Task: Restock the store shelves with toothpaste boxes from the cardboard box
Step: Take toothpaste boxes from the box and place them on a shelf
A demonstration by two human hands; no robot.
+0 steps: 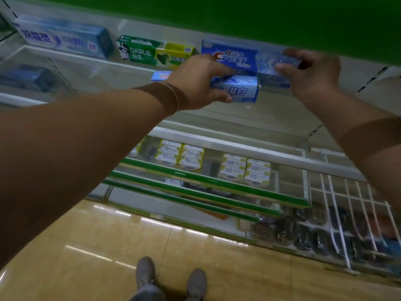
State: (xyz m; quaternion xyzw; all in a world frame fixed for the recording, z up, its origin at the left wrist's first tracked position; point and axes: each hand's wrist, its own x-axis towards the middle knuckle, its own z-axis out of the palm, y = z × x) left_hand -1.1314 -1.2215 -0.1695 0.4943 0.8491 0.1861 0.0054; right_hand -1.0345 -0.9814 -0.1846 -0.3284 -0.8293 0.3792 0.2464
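My left hand (196, 83) grips a pale blue toothpaste box (237, 89) by its left end, just in front of the upper shelf (134, 67). My right hand (312, 72) holds the right end of a blue Crest toothpaste box (236, 58) that lies on that shelf. More blue boxes show under and behind it. The cardboard box is not in view.
A green Darlie box (152, 52) and a light blue box (65, 38) lie further left on the same shelf. Lower shelves (206, 181) carry yellow-white packs (180, 156). A white wire rack (347, 213) with dark packets stands at lower right. My shoes (171, 279) are on the tan tiled floor.
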